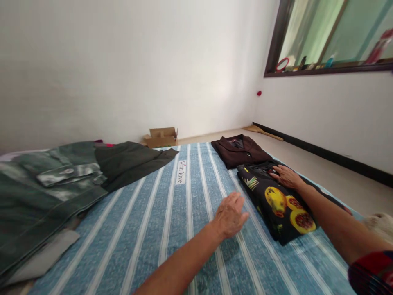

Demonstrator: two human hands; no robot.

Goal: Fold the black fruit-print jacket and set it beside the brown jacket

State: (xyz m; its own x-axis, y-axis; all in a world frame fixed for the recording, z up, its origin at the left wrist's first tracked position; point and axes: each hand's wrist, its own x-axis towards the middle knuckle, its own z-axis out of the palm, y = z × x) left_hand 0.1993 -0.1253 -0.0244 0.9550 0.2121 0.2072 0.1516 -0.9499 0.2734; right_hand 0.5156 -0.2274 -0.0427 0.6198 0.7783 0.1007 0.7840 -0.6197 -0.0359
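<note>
My right hand [287,177] lies on the upper part of a folded black shirt [260,196] printed with yellow fruit, its fingers out over the collar area. To the left of that shirt, my left hand [230,214] hovers just above the striped blue bedspread [176,229], thumb apart and nothing in it. Beyond the fruit-print shirt sits a folded dark brown jacket [242,149] with a button on its front. The two folded garments meet at their edges.
Unfolded dark green clothes, with a patterned jacket [49,192] among them, spread over the left side. An open cardboard box [162,137] stands by the wall past the bedspread. A straw-coloured broom [264,131] lies on the floor at the right. Small items line the window ledge.
</note>
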